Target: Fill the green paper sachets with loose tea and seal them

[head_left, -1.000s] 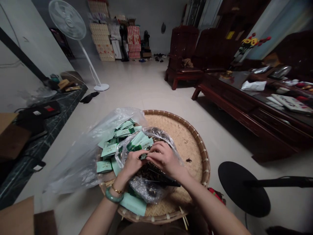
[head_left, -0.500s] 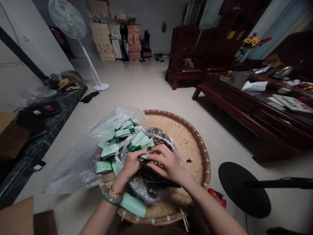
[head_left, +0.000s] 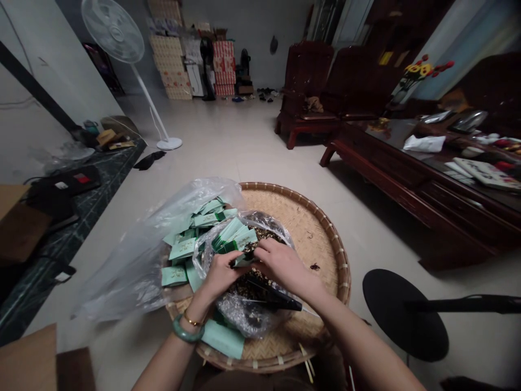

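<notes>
My left hand (head_left: 220,274) and my right hand (head_left: 285,266) meet over a clear plastic bag of dark loose tea leaves (head_left: 248,304), which lies in a round woven bamboo tray (head_left: 321,239). Between the fingers of both hands is a small green packet (head_left: 241,260). My left hand's fingers are curled on it, and my right hand pinches at its top edge. A black scoop-like tool (head_left: 277,296) lies across the tea under my right wrist. Several green packets (head_left: 191,239) spill from a large clear bag (head_left: 138,260) on the left.
A dark marble counter (head_left: 93,179) with clutter runs along the left. A white standing fan (head_left: 118,49) is behind it. A dark wooden table (head_left: 427,174) and chairs (head_left: 309,81) fill the right. A black round fan base (head_left: 402,315) sits on the floor close to the tray.
My right hand has shifted slightly right and lower over the tea, uncovering more of the black tool. My left hand keeps its hold on the packet.
</notes>
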Demonstrator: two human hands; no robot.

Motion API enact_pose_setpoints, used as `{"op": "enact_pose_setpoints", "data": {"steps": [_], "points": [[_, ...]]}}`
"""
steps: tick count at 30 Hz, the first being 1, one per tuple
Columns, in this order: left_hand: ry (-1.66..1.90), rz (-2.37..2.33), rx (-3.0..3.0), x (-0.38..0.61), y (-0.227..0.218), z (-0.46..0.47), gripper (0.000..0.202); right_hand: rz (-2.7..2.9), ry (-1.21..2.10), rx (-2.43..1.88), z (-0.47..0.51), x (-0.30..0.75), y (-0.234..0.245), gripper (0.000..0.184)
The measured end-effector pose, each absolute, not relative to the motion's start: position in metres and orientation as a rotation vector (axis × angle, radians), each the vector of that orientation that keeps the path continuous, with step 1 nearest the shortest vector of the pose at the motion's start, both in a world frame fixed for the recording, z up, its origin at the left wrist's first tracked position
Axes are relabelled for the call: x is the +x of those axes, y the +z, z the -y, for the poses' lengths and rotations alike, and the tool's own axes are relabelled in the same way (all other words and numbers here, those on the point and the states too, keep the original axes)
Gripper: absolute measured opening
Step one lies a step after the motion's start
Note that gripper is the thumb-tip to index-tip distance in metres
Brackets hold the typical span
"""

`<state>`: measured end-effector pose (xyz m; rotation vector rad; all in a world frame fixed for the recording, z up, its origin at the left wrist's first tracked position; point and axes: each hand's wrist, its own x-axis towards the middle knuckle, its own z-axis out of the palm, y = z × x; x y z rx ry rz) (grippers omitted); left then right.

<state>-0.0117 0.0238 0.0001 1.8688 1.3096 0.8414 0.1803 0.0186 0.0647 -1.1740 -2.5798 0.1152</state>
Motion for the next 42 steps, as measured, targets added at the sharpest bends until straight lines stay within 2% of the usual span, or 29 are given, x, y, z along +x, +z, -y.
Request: {"op": "enact_pose_setpoints", "data": {"steps": [4, 9, 12, 17, 21, 24, 26, 28, 33, 35, 39, 42], "points": [[0.830, -1.328, 1.848, -0.011, 0.002, -0.023, 0.013, 2.519, 0.153, -1.228, -0.019, 0.185, 0.066, 0.008], [0.835, -1.334, 1.858, -0.010, 0.001, -0.024, 0.019, 2.563, 0.315, -1.222, -0.025, 0.187, 0.064, 0.019], [0.808, -1.348, 1.853, -0.010, 0.000, -0.024, 0.020, 2.560, 0.413, -1.136, -0.031, 0.188, 0.062, 0.018], [0.810, -1.282, 1.751, -0.009, 0.007, -0.027, 0.037, 2.509, 0.489, -1.051, -0.040, 0.187, 0.064, 0.010], [0.847, -1.212, 1.632, -0.008, 0.010, -0.033, 0.029, 2.394, 0.617, -0.950, -0.050, 0.189, 0.063, 0.011], [0.926, -1.231, 1.544, -0.010, 0.003, -0.035, 0.031, 2.187, 0.714, -1.189, -0.055, 0.197, 0.050, 0.020], [0.947, -1.237, 1.497, -0.013, -0.003, -0.036, 0.031, 2.249, 0.745, -1.414, -0.056, 0.203, 0.034, 0.019], [0.952, -1.238, 1.450, -0.014, -0.009, -0.037, 0.033, 2.526, 0.720, -1.536, -0.056, 0.207, 0.015, 0.020], [0.978, -1.227, 1.380, -0.016, -0.010, -0.039, 0.039, 2.628, 0.628, -1.657, -0.058, 0.205, -0.018, 0.029], [0.970, -1.222, 1.369, -0.016, -0.008, -0.040, 0.039, 2.653, 0.599, -1.644, -0.062, 0.203, -0.021, 0.029], [0.950, -1.234, 1.364, -0.015, -0.008, -0.039, 0.040, 2.693, 0.584, -1.585, -0.064, 0.202, -0.020, 0.018], [0.939, -1.247, 1.358, -0.014, -0.009, -0.039, 0.039, 2.710, 0.602, -1.552, -0.063, 0.203, -0.021, 0.024]]}}
